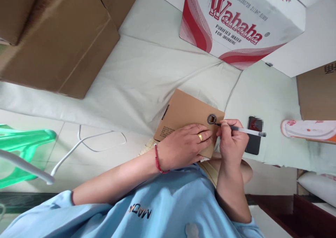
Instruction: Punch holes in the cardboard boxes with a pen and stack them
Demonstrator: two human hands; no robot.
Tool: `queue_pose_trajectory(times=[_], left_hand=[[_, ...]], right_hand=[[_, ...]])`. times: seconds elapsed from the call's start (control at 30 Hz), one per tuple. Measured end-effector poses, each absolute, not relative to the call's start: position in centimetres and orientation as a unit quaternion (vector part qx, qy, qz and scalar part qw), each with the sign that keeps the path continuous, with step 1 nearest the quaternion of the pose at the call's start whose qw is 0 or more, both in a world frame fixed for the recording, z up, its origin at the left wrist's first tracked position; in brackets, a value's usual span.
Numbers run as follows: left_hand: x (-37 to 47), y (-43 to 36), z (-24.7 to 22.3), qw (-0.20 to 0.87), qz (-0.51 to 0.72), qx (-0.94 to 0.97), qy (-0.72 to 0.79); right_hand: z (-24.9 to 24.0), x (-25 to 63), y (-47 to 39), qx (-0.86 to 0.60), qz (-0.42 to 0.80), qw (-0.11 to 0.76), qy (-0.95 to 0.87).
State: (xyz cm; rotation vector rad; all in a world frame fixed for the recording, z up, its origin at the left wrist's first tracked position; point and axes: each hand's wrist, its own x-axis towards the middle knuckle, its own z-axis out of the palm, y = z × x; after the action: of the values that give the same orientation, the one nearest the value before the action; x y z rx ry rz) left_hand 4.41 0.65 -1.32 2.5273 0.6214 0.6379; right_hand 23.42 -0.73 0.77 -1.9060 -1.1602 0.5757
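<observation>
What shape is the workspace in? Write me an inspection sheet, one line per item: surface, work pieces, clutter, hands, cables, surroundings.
Surface: pale cloth, creased.
Work pieces: brown cardboard bearing print and a dark ring; pen, tip beside the ring.
Clutter: phone just beyond the pen hand; Wahaha box and large brown box farther back.
Hands: left lies flat on the cardboard; right grips the pen.
Cables: nothing seen for certain; a thin white bar off the cloth's near edge looks more like a frame.
Surroundings: green plastic at far left, off the cloth.
</observation>
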Motion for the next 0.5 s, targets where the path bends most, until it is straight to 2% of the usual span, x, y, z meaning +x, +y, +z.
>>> queue_pose_trajectory(times=[0.5], left_hand=[[4.43,0.72,-1.18,0.234,0.231,0.917,0.225]], right_hand=[[0.44,23.28,-0.39,-0.755,0.198,0.418,-0.465]])
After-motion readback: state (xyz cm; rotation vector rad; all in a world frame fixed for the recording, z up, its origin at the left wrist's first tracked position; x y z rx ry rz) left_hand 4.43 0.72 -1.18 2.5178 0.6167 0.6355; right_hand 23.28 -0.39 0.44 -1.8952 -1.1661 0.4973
